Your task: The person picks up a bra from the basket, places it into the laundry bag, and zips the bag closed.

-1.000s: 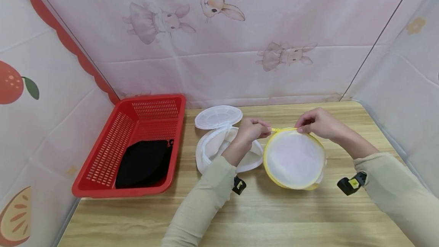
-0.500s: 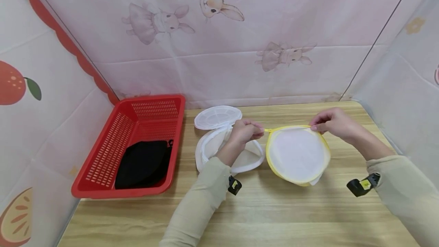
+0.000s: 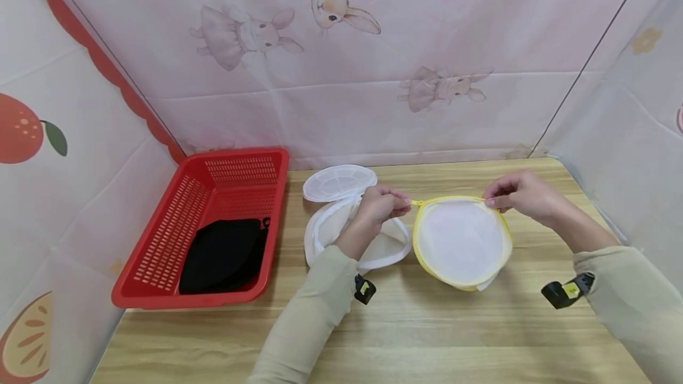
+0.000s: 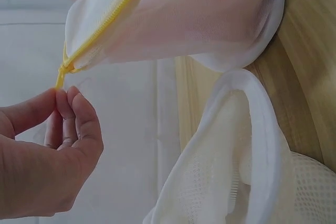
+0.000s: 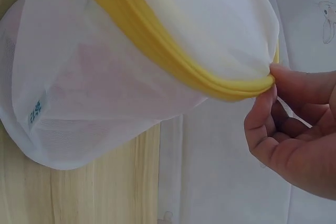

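A white mesh laundry bag with a yellow zipper rim stands on the table, its round white top upward. My left hand pinches the yellow zipper pull at the rim's left end, thumb against fingertips. At the far right of the rim, my right hand pinches the yellow edging between thumb and fingers. Something pinkish shows faintly through the bag's mesh side in both wrist views. Beneath my left forearm lies a second, cream mesh bag, gaping, with its round white lid folded back.
A red plastic basket stands on the left of the wooden table, with a black cloth item inside. Cloth-covered walls border the table at the back and on both sides.
My right hand has moved right along the rim, and my left hand has shifted slightly left with the zipper pull. The rim is stretched wider; in the last half second little has moved.
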`<control>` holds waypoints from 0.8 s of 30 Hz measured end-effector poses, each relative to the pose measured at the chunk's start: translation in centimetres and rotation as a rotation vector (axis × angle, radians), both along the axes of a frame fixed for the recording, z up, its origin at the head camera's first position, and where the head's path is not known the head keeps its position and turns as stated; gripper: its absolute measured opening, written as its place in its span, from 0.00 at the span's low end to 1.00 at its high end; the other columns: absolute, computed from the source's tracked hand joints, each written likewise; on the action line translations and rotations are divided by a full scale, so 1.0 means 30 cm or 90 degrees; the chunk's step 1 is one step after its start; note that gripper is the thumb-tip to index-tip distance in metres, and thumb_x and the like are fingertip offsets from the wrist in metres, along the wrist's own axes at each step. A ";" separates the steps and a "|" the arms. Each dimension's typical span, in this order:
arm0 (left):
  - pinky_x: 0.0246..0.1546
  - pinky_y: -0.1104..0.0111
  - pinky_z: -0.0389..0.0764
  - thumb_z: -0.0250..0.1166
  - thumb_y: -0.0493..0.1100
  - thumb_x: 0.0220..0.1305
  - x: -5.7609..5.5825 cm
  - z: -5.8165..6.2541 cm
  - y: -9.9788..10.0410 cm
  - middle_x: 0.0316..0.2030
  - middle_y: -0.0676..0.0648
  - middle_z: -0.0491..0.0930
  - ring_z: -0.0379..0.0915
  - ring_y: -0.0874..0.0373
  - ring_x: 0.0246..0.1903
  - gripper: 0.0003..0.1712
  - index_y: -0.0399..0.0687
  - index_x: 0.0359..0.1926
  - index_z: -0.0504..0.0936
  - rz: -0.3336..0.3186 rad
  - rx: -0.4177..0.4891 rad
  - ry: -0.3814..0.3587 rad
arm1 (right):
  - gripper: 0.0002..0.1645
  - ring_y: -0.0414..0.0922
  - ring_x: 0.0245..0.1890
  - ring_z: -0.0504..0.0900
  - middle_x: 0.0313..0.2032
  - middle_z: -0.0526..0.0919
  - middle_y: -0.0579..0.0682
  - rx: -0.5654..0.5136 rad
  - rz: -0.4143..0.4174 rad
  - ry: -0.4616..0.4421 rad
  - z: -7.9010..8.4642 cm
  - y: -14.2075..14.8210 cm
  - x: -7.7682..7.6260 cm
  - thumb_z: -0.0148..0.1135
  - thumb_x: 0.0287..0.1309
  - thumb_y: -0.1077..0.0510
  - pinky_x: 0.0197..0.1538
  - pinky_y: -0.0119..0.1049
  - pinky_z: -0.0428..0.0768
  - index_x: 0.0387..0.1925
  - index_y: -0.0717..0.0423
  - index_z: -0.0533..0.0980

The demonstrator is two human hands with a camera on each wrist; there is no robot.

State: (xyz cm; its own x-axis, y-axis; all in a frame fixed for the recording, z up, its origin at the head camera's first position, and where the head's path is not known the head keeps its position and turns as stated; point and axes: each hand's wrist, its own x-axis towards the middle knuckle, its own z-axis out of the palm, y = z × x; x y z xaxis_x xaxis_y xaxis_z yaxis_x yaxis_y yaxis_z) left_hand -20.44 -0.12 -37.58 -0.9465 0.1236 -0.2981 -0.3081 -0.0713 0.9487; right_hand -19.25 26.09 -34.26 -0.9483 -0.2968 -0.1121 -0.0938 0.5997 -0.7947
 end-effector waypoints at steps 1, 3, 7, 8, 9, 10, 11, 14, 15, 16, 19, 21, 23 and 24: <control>0.34 0.69 0.81 0.60 0.23 0.52 0.000 0.002 -0.001 0.24 0.43 0.78 0.76 0.60 0.22 0.07 0.24 0.34 0.77 0.002 0.003 -0.002 | 0.09 0.39 0.26 0.74 0.27 0.79 0.50 0.003 0.005 0.000 0.001 -0.001 0.000 0.61 0.52 0.68 0.31 0.33 0.78 0.34 0.73 0.76; 0.34 0.69 0.81 0.60 0.23 0.52 0.001 0.005 0.001 0.25 0.42 0.79 0.76 0.59 0.23 0.06 0.25 0.34 0.77 0.005 0.004 -0.001 | 0.09 0.39 0.27 0.74 0.27 0.79 0.51 0.005 0.014 -0.001 0.003 -0.001 0.000 0.61 0.52 0.67 0.31 0.33 0.77 0.34 0.72 0.77; 0.34 0.69 0.81 0.61 0.23 0.52 0.002 0.015 0.003 0.26 0.41 0.79 0.77 0.59 0.23 0.04 0.27 0.32 0.78 0.016 -0.001 0.001 | 0.09 0.40 0.28 0.76 0.29 0.80 0.52 0.008 0.031 -0.014 0.008 -0.001 -0.001 0.62 0.52 0.65 0.33 0.35 0.78 0.34 0.70 0.77; 0.34 0.69 0.81 0.61 0.23 0.52 0.003 0.018 0.004 0.26 0.41 0.79 0.77 0.59 0.23 0.04 0.27 0.32 0.78 0.018 -0.003 0.002 | 0.09 0.41 0.28 0.76 0.30 0.80 0.52 0.010 0.036 -0.019 0.009 -0.001 -0.002 0.62 0.52 0.64 0.34 0.35 0.78 0.34 0.69 0.78; 0.33 0.69 0.81 0.61 0.23 0.52 0.003 0.020 0.003 0.26 0.42 0.79 0.76 0.59 0.23 0.05 0.27 0.32 0.78 0.020 -0.005 0.003 | 0.10 0.41 0.29 0.76 0.30 0.80 0.53 0.011 0.041 -0.024 0.010 -0.002 -0.003 0.62 0.52 0.64 0.34 0.35 0.78 0.35 0.69 0.78; 0.33 0.70 0.81 0.61 0.23 0.52 0.004 0.021 0.004 0.25 0.42 0.79 0.76 0.59 0.23 0.05 0.27 0.32 0.78 0.022 -0.006 0.004 | 0.10 0.42 0.29 0.76 0.31 0.80 0.53 0.011 0.045 -0.029 0.011 -0.003 -0.003 0.62 0.53 0.63 0.35 0.36 0.78 0.35 0.68 0.78; 0.34 0.69 0.81 0.61 0.23 0.52 0.005 0.022 0.004 0.26 0.42 0.79 0.76 0.59 0.23 0.05 0.27 0.33 0.78 0.021 -0.006 0.005 | 0.11 0.42 0.30 0.76 0.31 0.80 0.53 0.011 0.047 -0.034 0.012 -0.005 -0.002 0.62 0.54 0.62 0.35 0.36 0.78 0.36 0.68 0.78; 0.34 0.69 0.81 0.61 0.23 0.52 0.007 0.023 0.008 0.25 0.42 0.79 0.76 0.59 0.23 0.06 0.25 0.34 0.77 0.017 -0.003 0.010 | 0.13 0.42 0.32 0.77 0.34 0.80 0.54 0.011 0.054 -0.039 0.014 -0.014 -0.003 0.62 0.55 0.59 0.36 0.35 0.78 0.38 0.67 0.78; 0.34 0.69 0.81 0.61 0.23 0.52 0.007 0.023 0.010 0.25 0.42 0.79 0.76 0.59 0.23 0.06 0.25 0.34 0.77 0.014 -0.003 0.014 | 0.14 0.43 0.32 0.77 0.34 0.81 0.54 0.009 0.056 -0.041 0.015 -0.018 -0.004 0.62 0.55 0.58 0.37 0.36 0.78 0.39 0.67 0.78; 0.34 0.69 0.81 0.61 0.23 0.52 0.007 0.023 0.012 0.25 0.42 0.78 0.76 0.59 0.23 0.07 0.24 0.35 0.77 0.012 0.000 0.016 | 0.15 0.43 0.33 0.77 0.35 0.81 0.54 0.010 0.058 -0.041 0.016 -0.022 -0.005 0.62 0.56 0.57 0.37 0.36 0.78 0.40 0.66 0.78; 0.34 0.69 0.81 0.61 0.23 0.52 0.009 0.023 0.017 0.24 0.44 0.77 0.76 0.60 0.22 0.06 0.24 0.34 0.77 0.005 0.004 0.026 | 0.16 0.44 0.34 0.77 0.36 0.81 0.53 0.021 0.064 -0.037 0.021 -0.037 -0.011 0.61 0.56 0.55 0.38 0.38 0.77 0.40 0.65 0.79; 0.34 0.69 0.81 0.61 0.23 0.52 0.010 0.022 0.019 0.23 0.44 0.77 0.76 0.60 0.22 0.06 0.24 0.34 0.77 0.002 0.005 0.033 | 0.16 0.44 0.34 0.77 0.36 0.81 0.53 0.031 0.069 -0.031 0.028 -0.049 -0.014 0.61 0.56 0.55 0.39 0.38 0.77 0.40 0.64 0.79; 0.34 0.69 0.81 0.60 0.23 0.52 0.012 0.022 0.021 0.24 0.43 0.78 0.75 0.60 0.22 0.06 0.24 0.33 0.77 0.000 0.006 0.037 | 0.15 0.45 0.33 0.77 0.36 0.82 0.53 0.036 0.076 -0.025 0.034 -0.062 -0.016 0.61 0.56 0.55 0.38 0.38 0.77 0.40 0.64 0.80; 0.34 0.69 0.81 0.60 0.23 0.52 0.012 0.023 0.022 0.24 0.43 0.78 0.75 0.60 0.22 0.06 0.24 0.33 0.78 0.000 0.005 0.038 | 0.15 0.45 0.33 0.77 0.36 0.82 0.53 0.037 0.080 -0.022 0.036 -0.068 -0.017 0.62 0.56 0.55 0.38 0.38 0.77 0.40 0.64 0.80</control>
